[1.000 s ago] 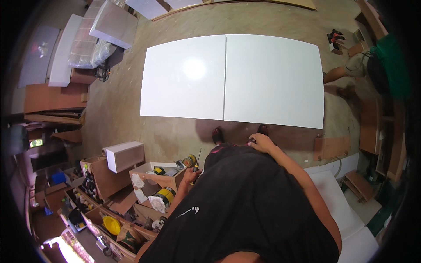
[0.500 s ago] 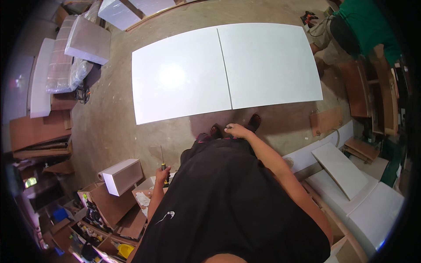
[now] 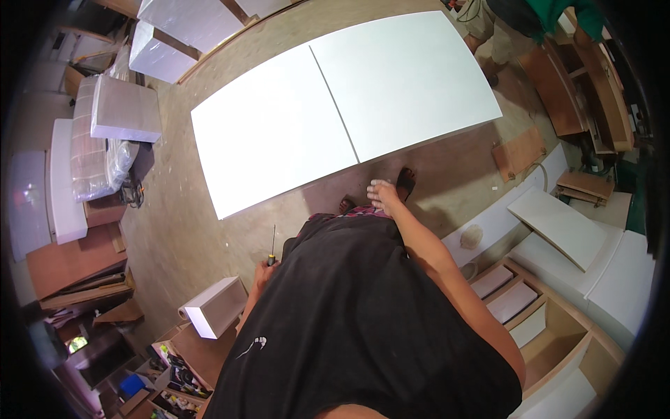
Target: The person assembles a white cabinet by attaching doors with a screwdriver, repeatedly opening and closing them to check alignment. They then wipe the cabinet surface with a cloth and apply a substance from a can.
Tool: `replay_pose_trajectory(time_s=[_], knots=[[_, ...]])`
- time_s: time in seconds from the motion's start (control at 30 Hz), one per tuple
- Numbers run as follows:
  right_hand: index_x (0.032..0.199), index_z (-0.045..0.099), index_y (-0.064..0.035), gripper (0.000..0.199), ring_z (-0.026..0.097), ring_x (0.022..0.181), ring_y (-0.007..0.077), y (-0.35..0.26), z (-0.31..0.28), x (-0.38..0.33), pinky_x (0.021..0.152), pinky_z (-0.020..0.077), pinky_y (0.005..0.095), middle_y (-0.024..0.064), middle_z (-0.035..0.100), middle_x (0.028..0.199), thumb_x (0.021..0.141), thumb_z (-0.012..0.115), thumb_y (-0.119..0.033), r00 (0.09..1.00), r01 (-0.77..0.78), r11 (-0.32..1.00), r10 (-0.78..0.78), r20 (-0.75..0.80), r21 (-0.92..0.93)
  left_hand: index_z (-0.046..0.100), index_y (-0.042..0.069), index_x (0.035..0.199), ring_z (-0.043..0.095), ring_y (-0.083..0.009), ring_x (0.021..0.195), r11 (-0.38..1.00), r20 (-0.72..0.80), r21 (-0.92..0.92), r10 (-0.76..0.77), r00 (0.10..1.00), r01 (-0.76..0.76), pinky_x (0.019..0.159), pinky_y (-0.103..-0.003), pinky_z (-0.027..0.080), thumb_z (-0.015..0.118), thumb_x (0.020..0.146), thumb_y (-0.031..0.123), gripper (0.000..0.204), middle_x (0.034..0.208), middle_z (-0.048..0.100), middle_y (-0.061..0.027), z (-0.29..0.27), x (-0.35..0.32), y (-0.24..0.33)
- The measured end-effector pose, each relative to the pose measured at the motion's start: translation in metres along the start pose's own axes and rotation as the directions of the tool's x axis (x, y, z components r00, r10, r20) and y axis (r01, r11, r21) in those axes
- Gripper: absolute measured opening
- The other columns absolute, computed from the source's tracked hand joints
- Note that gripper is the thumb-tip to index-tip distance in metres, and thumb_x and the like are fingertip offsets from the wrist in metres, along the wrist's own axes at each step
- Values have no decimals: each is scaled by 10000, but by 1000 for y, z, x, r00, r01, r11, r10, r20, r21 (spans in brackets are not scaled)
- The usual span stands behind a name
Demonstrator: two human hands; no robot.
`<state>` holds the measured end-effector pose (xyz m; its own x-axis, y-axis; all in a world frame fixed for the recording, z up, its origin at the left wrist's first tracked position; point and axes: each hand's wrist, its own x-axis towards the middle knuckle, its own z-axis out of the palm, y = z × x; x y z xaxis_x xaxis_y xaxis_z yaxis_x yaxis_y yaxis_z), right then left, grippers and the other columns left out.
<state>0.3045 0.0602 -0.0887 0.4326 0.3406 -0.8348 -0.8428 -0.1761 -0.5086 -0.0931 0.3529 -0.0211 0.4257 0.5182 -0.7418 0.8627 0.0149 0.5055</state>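
My left hand [image 3: 261,274] is wrapped round the yellow-and-black handle of a screwdriver [image 3: 273,244], its thin shaft pointing away from me. In front of my body my right hand [image 3: 382,195] hangs with its fingers loosely apart, and I see nothing in it. Beyond both hands lies a large white two-part panel [image 3: 272,133], with a dark narrow seam between its halves. My right hand is nearest to its front edge but apart from it. My sandalled feet show just under that edge.
At the upper right a person in a green shirt [image 3: 541,17] is beside brown wooden cabinet parts [image 3: 555,87]. A white drawer-like box [image 3: 213,307] stands at lower left. A wooden frame with compartments [image 3: 558,335] and a white board [image 3: 558,223] lie at right. Wrapped furniture [image 3: 105,160] stands at far left.
The view has turned and shifted, so the white panel appears tilted. My right hand's fingers, curled before, are now spread more. The screwdriver stays in my left hand.
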Motion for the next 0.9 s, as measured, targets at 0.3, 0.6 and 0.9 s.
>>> replay_pose_trajectory(time_s=[0.3,0.6,0.9], knots=[[1251,480,-18,471,575,1095,303,-59,49,14,970,432,444,164,554,1220,926,544,-354,947,282,746,-117,-298,603,710,11,838,554,-99,612,997,22,77,11,1000,-12,582,-289,442,772,779,306,307,657,617,-10,-9,1,61],[1404,371,-78,654,428,1266,322,-119,93,-4,1063,331,527,110,403,1433,870,583,-390,900,171,694,178,-397,699,693,-16,845,569,-110,658,990,29,-138,16,999,-12,593,-304,453,732,814,248,269,736,643,-28,2,-1,-4],[1416,384,-103,639,352,1345,249,-157,107,-47,1087,294,451,76,362,1491,826,570,-264,937,90,625,212,-279,776,661,-55,838,570,-122,685,984,52,-147,-98,994,105,615,-337,471,728,764,210,283,749,643,-57,15,8,-96]])
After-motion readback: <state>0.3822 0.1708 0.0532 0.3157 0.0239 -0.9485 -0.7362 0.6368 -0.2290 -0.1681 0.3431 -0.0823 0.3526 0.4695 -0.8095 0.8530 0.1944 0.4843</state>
